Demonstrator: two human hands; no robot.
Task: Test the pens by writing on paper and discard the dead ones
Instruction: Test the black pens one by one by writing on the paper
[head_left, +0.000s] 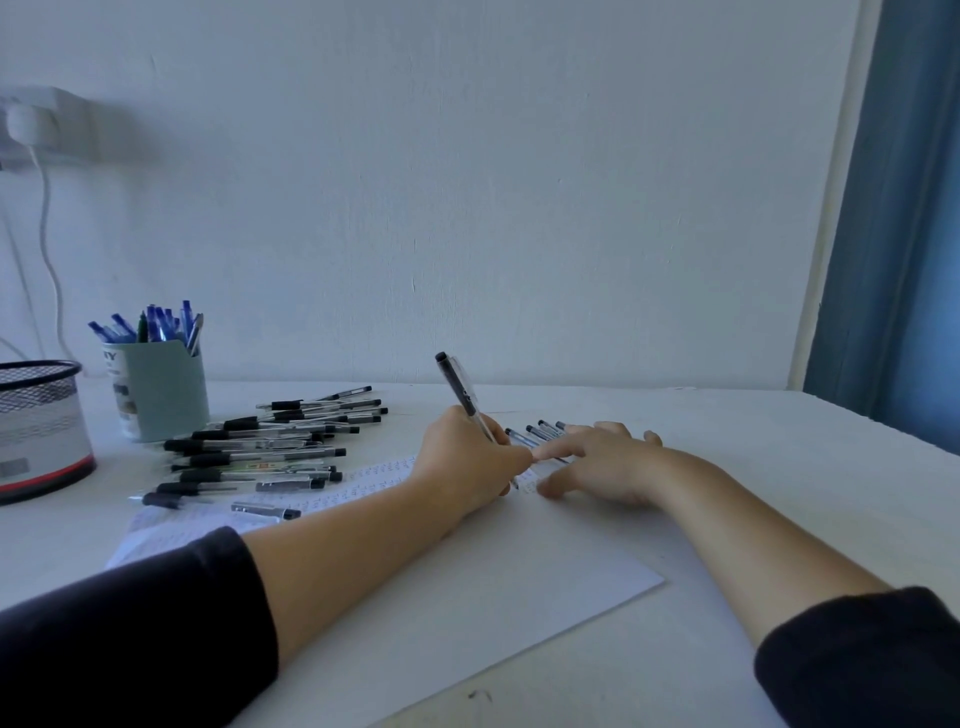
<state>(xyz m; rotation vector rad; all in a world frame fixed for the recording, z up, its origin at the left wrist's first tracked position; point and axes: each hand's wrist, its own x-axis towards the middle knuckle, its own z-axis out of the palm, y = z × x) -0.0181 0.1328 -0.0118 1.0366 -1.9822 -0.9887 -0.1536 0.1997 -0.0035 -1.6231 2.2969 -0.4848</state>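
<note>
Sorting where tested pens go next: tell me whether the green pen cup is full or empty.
Full: the green pen cup stands upright with a bunch of blue pens sticking out above its rim.

Single head-worn view looks forward and down, close over the table (727, 467).

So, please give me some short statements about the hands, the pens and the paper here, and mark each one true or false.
1. The left hand grips a pen with its tip on the paper. True.
2. The right hand holds a pen. False: it rests flat on the paper.
3. The green cup holds blue pens. True.
4. The loose black pens lie in the mesh basket. False: they lie on the table.
</note>
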